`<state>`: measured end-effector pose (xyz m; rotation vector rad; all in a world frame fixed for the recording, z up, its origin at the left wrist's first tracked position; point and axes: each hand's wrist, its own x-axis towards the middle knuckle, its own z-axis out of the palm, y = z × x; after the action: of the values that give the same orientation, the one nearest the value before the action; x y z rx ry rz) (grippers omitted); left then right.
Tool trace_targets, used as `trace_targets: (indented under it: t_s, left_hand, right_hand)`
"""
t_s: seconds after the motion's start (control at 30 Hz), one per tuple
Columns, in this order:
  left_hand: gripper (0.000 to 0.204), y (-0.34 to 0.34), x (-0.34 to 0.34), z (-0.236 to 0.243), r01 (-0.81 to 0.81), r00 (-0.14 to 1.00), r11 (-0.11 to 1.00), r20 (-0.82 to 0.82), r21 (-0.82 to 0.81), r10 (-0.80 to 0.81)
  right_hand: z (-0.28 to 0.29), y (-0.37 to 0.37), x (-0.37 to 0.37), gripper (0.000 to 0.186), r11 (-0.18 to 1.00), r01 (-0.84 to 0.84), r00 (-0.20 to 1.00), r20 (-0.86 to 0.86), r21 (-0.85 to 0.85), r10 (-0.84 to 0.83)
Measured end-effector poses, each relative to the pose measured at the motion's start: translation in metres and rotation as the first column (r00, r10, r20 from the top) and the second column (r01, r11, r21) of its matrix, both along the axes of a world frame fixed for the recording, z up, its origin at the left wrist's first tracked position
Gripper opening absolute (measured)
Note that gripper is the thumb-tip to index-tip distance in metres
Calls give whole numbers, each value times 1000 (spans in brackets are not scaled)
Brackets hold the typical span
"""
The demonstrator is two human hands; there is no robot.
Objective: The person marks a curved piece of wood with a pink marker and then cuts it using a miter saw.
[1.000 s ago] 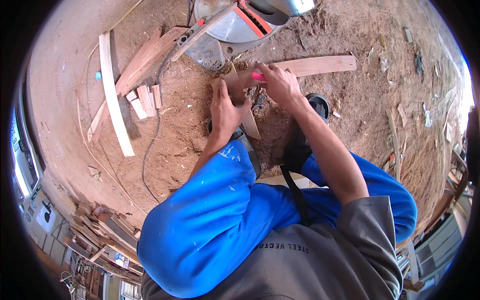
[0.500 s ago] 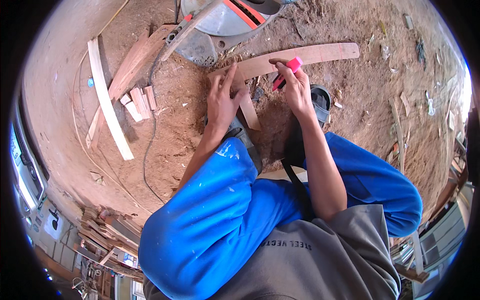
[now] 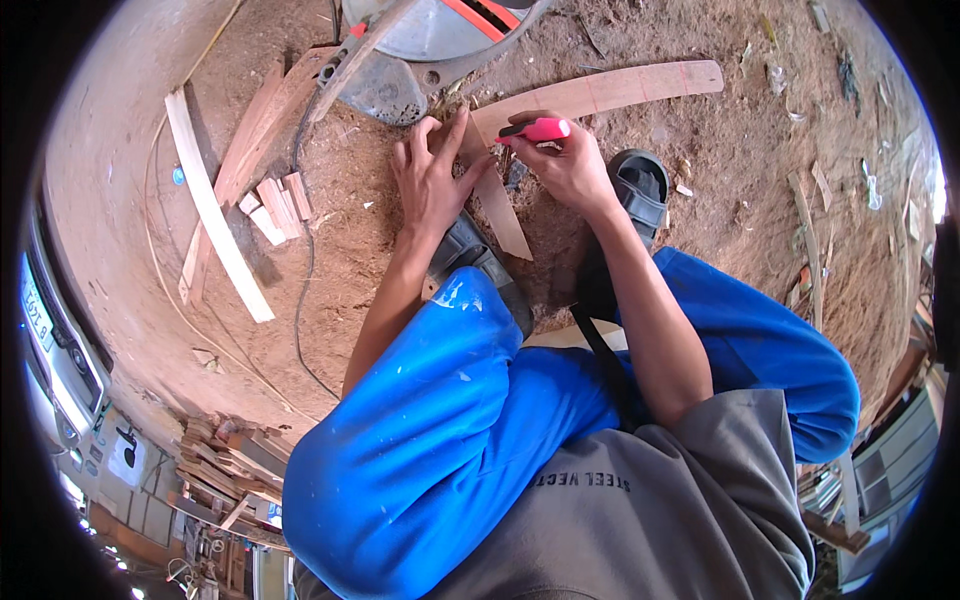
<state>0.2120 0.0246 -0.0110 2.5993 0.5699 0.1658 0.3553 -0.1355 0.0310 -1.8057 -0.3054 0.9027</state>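
A curved wooden board [image 3: 630, 88] with several thin red lines across it lies on the ground ahead of me. Across its left end rests a short wooden strip [image 3: 503, 215], angled toward my feet. My left hand [image 3: 430, 180] has its fingers spread, index finger and thumb pressing on the strip where it crosses the board. My right hand [image 3: 575, 172] grips a pink and black marker [image 3: 545, 129]. The marker points left, its tip close to the strip's right edge; whether it touches the wood, I cannot tell.
A circular saw-like machine [image 3: 420, 45] with an orange stripe stands beyond the board. To the left lie a pale curved strip [image 3: 215, 205], reddish planks [image 3: 262, 135], small wood blocks [image 3: 285, 207] and a dark cable [image 3: 302, 290]. My sandalled feet [image 3: 640, 195] flank the short strip.
My right hand has turned the marker from upright to nearly level and brought it left to the short strip. My left hand's fingers have spread wider over the strip.
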Motion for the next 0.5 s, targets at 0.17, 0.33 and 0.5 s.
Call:
trace_targets:
  t_s: [0.17, 0.33, 0.5]
  left_hand:
    - [72, 2, -2, -7, 26, 999, 1000, 33, -3, -26]
    - [73, 2, -3, -11, 29, 999, 1000, 27, 9, -29]
    - [76, 2, -2, -15, 37, 998, 998, 58, 42, -39]
  right_hand:
    - [1, 7, -5, 27, 1000, -21, 995, 101, 23, 18]
    - [0, 11, -9, 26, 998, -60, 982, 178, 17, 56]
    - [-3, 12, -11, 26, 998, -59, 977, 206, 8, 57]
